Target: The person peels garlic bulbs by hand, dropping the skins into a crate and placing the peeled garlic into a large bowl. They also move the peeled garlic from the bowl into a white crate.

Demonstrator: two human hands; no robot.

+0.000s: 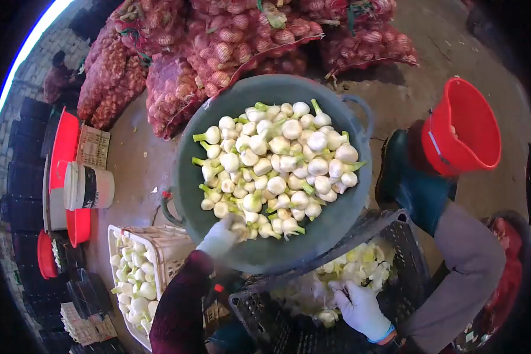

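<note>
A large grey-green tub holds a heap of white garlic bulbs, many with short green stems. At the tub's near left rim is my left hand, in a white glove, its fingers closed round a slightly blurred garlic bulb. My right hand, also gloved, is over a black slatted crate below the tub. Its thumb and fingers are drawn together; I cannot tell what is between them. Pale peelings and stem scraps lie inside the crate, beside those fingers.
A white crate of garlic stands at the left. Red mesh sacks of bulbs are piled behind the tub. On the right are a red bucket and a green boot. White buckets stand far left, near a person.
</note>
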